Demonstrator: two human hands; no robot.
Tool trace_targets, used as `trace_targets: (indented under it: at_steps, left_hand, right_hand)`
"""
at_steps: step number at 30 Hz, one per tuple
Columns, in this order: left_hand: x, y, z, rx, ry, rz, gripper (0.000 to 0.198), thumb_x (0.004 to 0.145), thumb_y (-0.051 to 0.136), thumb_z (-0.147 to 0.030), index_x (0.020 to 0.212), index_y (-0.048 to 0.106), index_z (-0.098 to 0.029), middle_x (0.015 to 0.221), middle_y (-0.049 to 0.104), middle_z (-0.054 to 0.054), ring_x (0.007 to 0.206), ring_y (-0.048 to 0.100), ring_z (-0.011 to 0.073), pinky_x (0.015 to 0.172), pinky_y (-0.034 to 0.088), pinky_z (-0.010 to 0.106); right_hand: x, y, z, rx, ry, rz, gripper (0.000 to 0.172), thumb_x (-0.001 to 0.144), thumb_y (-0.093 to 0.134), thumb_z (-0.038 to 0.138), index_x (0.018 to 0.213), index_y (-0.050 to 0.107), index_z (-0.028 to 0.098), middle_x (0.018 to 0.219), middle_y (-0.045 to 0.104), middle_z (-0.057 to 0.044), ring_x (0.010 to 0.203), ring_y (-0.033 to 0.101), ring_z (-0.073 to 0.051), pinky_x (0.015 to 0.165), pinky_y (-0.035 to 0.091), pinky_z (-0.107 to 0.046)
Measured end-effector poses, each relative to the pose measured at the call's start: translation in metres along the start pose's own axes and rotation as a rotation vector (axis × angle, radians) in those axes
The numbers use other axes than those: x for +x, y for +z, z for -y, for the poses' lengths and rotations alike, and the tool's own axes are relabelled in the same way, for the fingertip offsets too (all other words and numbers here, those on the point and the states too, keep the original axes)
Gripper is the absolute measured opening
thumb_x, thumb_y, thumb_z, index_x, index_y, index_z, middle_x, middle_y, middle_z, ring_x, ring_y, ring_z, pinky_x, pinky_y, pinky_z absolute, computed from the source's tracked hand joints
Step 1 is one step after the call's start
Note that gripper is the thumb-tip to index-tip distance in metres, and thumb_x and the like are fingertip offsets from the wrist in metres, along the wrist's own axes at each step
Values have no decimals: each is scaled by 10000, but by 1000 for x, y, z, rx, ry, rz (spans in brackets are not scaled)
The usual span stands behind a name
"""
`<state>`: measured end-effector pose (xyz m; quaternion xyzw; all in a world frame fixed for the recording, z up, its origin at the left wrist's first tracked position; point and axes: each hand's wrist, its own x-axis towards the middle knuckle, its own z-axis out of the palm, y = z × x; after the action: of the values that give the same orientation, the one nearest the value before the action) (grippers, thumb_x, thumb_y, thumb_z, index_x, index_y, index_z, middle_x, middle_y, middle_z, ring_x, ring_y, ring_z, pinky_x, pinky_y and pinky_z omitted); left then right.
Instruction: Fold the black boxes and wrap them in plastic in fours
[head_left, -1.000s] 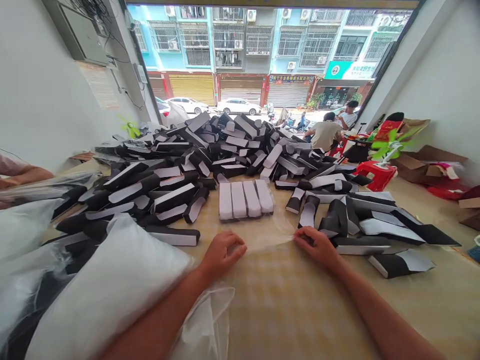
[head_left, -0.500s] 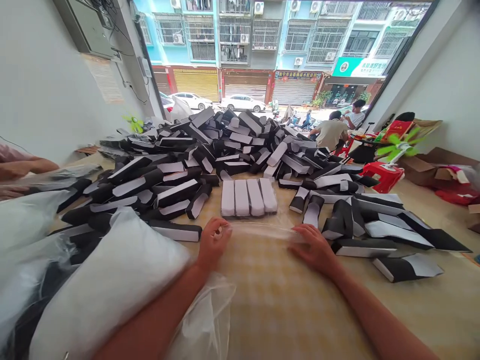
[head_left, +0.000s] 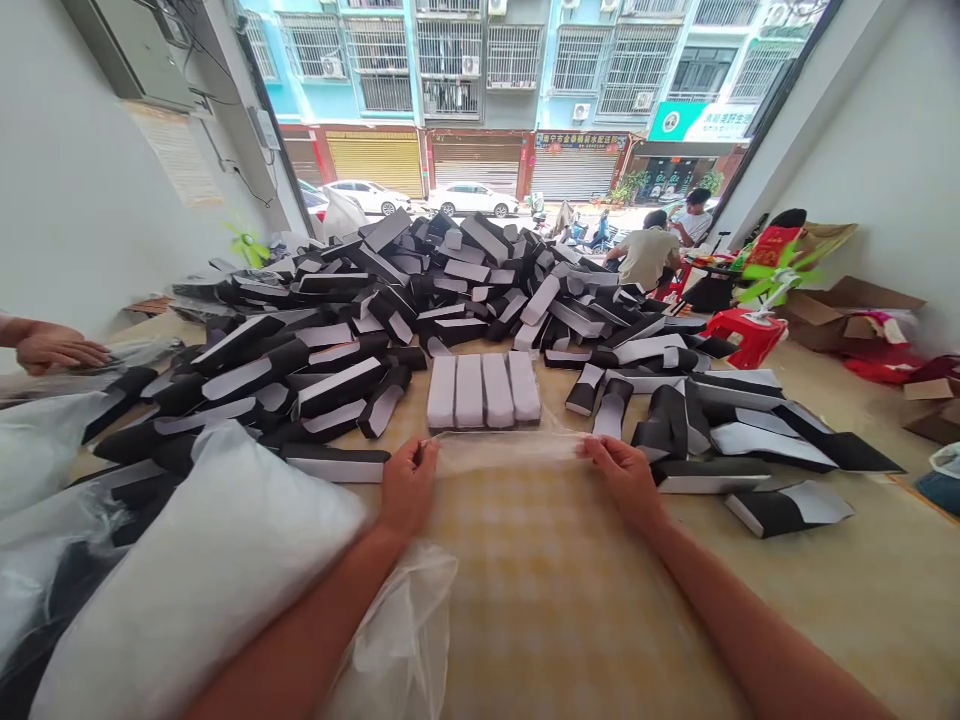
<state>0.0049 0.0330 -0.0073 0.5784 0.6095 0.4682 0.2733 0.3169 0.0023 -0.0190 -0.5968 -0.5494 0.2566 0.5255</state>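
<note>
Thin clear plastic film (head_left: 510,450) is glinting between the left hand (head_left: 407,488) and the right hand (head_left: 622,483), its glossy surface creasing softly. The 4 boxes (head_left: 484,390) lying in a row beyond it are showing smooth white paper faces, while the heaped boxes (head_left: 450,270) at the far side are pairing such faces with matt black card. A checked table covering (head_left: 555,590) is giving a faint sheen. At the far right, a red plastic stool (head_left: 742,335) is shining, and a corrugated cardboard carton (head_left: 847,315) is looking dull.

The left hand (head_left: 409,488) and right hand (head_left: 621,482) hold taut clear plastic film (head_left: 510,452) just beside four lined-up white boxes (head_left: 484,391).
</note>
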Motion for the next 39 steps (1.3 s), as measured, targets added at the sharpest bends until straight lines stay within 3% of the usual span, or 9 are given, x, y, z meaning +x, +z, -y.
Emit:
trace_targets:
  at_steps: [4,8,13,17,19,23,27,31,39]
  left_hand:
    - [2,0,3,124,-12,-18,230,792,559,-270,1008,600,-203,616,497,-62,578,504,154,617,381,278]
    - [1,1,3,285,111,-6,143,735,562,-130,849,596,-209,692,552,-15,711,568,190,669,415,294]
    - [0,3,5,348,322,11,234,716,490,-17,636,623,-193,819,588,59,869,570,220,798,462,335]
    - [-1,5,9,378,298,93,270,756,482,-64,624,678,-195,829,612,71,874,583,233,825,472,368]
    - [-1,6,10,408,289,119,234,774,502,-120,686,706,-192,827,622,73,872,587,244,834,470,385]
    - [-2,5,9,476,313,149,150,742,588,-213,812,719,-187,885,627,74,895,588,259,846,469,393]
    - [-2,6,11,566,317,157,213,677,603,-137,862,703,-177,926,626,87,923,586,276,848,469,396]
    - [1,9,16,587,332,87,122,795,568,-172,775,688,-179,863,611,94,874,579,273,830,467,404]
    - [3,10,21,498,332,-5,262,893,535,-248,664,645,-182,868,604,104,864,573,263,823,476,413]
  right_hand:
    - [0,6,-5,-99,32,10,505,805,571,705,731,617,207,616,638,-17,572,552,-177,577,431,-294]
    - [1,11,-11,-219,-20,-50,417,808,598,610,940,555,217,548,588,41,503,512,-174,571,426,-303]
    - [0,12,-17,-375,-193,4,231,885,498,427,890,609,225,638,619,-2,591,550,-191,605,448,-312]
    - [0,11,-18,-467,-384,121,286,936,421,265,958,703,231,876,730,-75,852,624,-251,777,501,-377]
    - [-1,10,-16,-503,-420,146,299,954,416,252,960,714,224,902,729,-86,881,625,-260,811,505,-399]
    - [-4,6,-12,-593,-467,196,288,960,509,390,1005,720,200,800,666,-80,808,597,-253,800,502,-409]
    - [-6,1,-15,-654,-532,243,367,908,600,465,1125,702,187,871,650,-88,864,580,-264,846,495,-433]
    - [-4,1,-23,-618,-500,193,316,997,470,373,1035,723,188,834,635,-84,851,586,-253,816,507,-411]
    - [2,0,-23,-501,-487,123,391,1011,436,446,782,653,214,949,636,-105,907,611,-248,846,514,-403]
